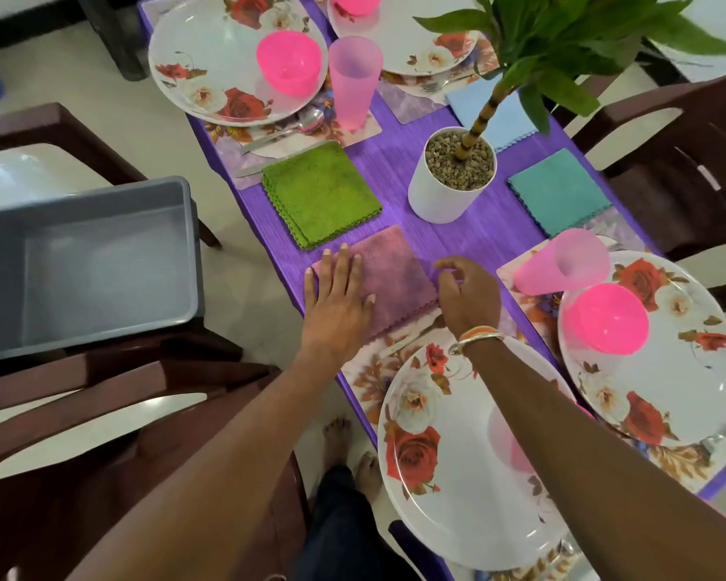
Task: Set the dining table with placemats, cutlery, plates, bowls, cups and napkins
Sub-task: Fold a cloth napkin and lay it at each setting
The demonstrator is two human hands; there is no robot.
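A folded purple napkin (388,274) lies on the purple table (399,178) beside the nearest floral plate (445,488). My left hand (336,304) rests flat on the napkin's left part, fingers spread. My right hand (468,297) hovers at the napkin's right edge with fingers curled loosely, holding nothing that I can see. A knife (395,348) lies on the placemat (374,371) between napkin and plate. A green napkin (321,195), a teal napkin (560,188) and a light blue napkin (495,111) lie further along the table.
Three more floral plates carry pink bowls (288,62) (608,318), with pink cups (353,81) (562,268) beside them. A white potted plant (451,178) stands mid-table. A grey tub (84,266) sits on a dark chair (101,396) at left; another chair (680,169) is at right.
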